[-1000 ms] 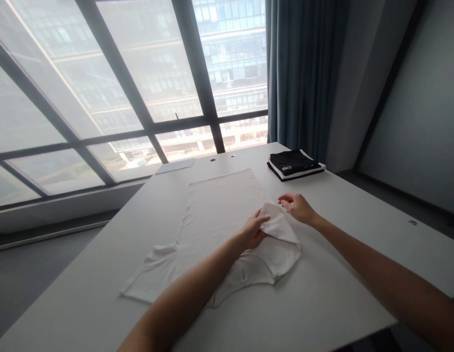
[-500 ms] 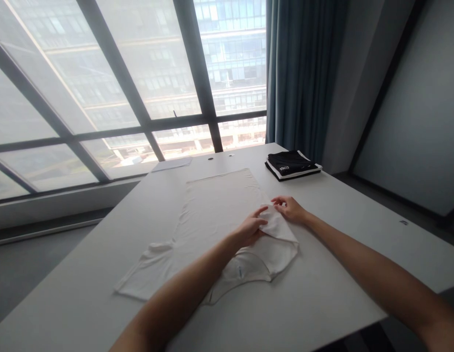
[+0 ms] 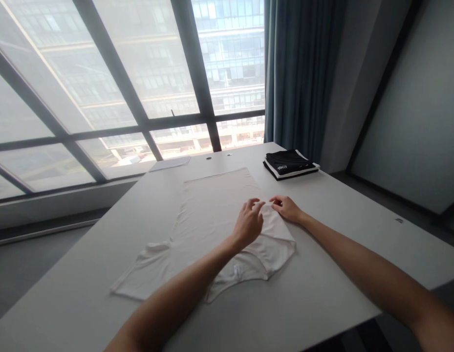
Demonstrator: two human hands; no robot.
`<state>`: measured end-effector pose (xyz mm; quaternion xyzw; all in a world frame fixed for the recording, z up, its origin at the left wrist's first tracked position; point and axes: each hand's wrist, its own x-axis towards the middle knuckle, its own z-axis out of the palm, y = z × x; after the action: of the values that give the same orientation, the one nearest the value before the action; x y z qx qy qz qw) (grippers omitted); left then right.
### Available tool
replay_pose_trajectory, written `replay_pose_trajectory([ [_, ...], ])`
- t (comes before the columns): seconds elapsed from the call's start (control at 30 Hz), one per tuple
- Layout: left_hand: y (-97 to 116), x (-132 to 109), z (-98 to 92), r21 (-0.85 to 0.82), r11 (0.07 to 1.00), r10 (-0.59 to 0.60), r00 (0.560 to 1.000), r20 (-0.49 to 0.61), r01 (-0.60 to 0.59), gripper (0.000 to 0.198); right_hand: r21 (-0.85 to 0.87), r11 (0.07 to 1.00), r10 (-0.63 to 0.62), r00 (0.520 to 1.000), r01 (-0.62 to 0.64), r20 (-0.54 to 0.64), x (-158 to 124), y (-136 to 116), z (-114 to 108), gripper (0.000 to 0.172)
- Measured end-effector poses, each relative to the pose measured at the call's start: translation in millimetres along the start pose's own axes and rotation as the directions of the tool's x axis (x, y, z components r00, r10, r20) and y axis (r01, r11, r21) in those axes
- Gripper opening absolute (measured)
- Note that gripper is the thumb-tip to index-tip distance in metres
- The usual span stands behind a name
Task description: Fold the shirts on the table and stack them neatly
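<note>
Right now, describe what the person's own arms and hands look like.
The left hand and right hand are bare, without gloves; no ring, watch or bracelet shows. The left forearm and right forearm are bare, with no sleeve in view.

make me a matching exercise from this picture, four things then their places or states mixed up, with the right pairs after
1. white shirt
2. pile of clothes
3. curtain
4. left hand

A. blue, hanging beside the window
B. bare, with fingers bent
C. spread on the table
D. stacked, with black on top

Right pairs: 1-C, 2-D, 3-A, 4-B
</note>
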<state>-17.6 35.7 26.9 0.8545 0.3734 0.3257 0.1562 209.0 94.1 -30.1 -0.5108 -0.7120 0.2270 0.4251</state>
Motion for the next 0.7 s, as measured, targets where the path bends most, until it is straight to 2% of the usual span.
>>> replay_pose_trajectory([
  [0.03, 7.4, -3.9, 0.3, 0.01, 0.992, 0.128, 0.99, 0.059, -0.129, 0.043, -0.002, 1.0, 0.002, 1.0, -0.002, 0.0, -0.1, -0.2, 0.1, 0.025],
  [0.07, 15.0, -8.4, 1.3, -0.015, 0.97, 0.242, 0.959, 0.147, -0.242, 0.039, -0.005, 1.0, 0.002, 1.0, -0.002, 0.0, -0.2, -0.4, 0.3, 0.025],
  [0.13, 27.7, -17.7, 5.0, -0.099, 0.912, 0.407, 0.854, 0.325, -0.397, 0.037, -0.013, 1.0, 0.003, 1.0, -0.003, -0.005, -0.5, -0.8, 0.3, 0.024],
  [0.23, 35.7, -29.2, 11.4, -0.143, 0.868, 0.48, 0.727, 0.491, -0.476, 0.052, -0.031, 1.0, -0.005, 1.0, 0.005, -0.007, -1.1, -1.5, -0.1, 0.022],
  [0.3, 35.0, -33.1, 13.9, -0.16, 0.857, 0.488, 0.67, 0.559, -0.49, 0.066, -0.046, 0.999, -0.014, 1.0, 0.013, -0.008, -1.5, -2.0, -0.3, 0.022],
  [0.33, 33.9, -33.8, 14.6, -0.169, 0.855, 0.491, 0.661, 0.567, -0.49, 0.069, -0.055, 0.998, -0.017, 1.0, 0.017, -0.01, -1.7, -2.2, -0.4, 0.021],
  [0.37, 32.6, -33.8, 15.1, -0.171, 0.859, 0.49, 0.676, 0.551, -0.483, 0.067, -0.064, 0.998, -0.02, 1.0, 0.019, -0.012, -1.9, -2.4, -0.4, 0.021],
  [0.4, 31.4, -33.4, 15.5, -0.165, 0.868, 0.48, 0.711, 0.513, -0.467, 0.062, -0.074, 0.997, -0.021, 1.0, 0.02, -0.012, -2.2, -2.7, -0.5, 0.021],
  [0.5, 27.8, -32.0, 18.1, -0.097, 0.929, 0.368, 0.858, 0.358, -0.358, 0.052, -0.094, 0.996, -0.013, 1.0, 0.013, -0.001, -2.8, -4.5, -0.7, 0.02],
  [0.53, 26.3, -32.3, 19.3, -0.073, 0.947, 0.318, 0.887, 0.333, -0.312, 0.052, -0.097, 0.995, -0.011, 1.0, 0.011, 0.001, -3.0, -5.3, -0.8, 0.02],
  [0.6, 23.5, -33.8, 21.8, -0.042, 0.969, 0.242, 0.906, 0.346, -0.243, 0.056, -0.103, 0.995, -0.011, 1.0, 0.011, -0.006, -3.4, -6.8, -0.9, 0.019],
  [0.7, 20.7, -35.7, 24.5, -0.02, 0.979, 0.194, 0.899, 0.394, -0.202, 0.058, -0.133, 0.991, -0.022, 0.999, 0.019, -0.025, -3.8, -7.6, -1.0, 0.018],
])
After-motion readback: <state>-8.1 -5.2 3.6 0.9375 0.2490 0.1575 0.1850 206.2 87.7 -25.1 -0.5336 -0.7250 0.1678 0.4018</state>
